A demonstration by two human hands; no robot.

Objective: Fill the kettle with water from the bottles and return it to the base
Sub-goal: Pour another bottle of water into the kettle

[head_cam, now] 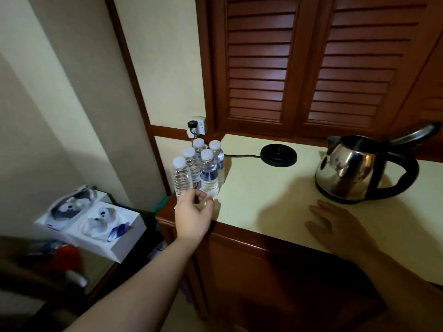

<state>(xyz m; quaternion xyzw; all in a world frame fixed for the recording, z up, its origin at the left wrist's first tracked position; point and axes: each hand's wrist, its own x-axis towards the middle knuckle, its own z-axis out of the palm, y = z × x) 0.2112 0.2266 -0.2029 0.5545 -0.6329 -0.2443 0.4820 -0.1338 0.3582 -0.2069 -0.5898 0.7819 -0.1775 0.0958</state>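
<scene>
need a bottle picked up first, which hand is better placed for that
Left. The left hand is already at the bottles, fingers curled; the right hand lies flat near the kettle.

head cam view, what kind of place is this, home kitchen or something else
Probably a hotel or guest room rather than a kitchen. A cluster of small sealed water bottles and a steel kettle off its base sit on a built-in wooden counter below louvered cabinet doors.

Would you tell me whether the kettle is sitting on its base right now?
No, the kettle stands on the counter apart from the bare black base.
</scene>
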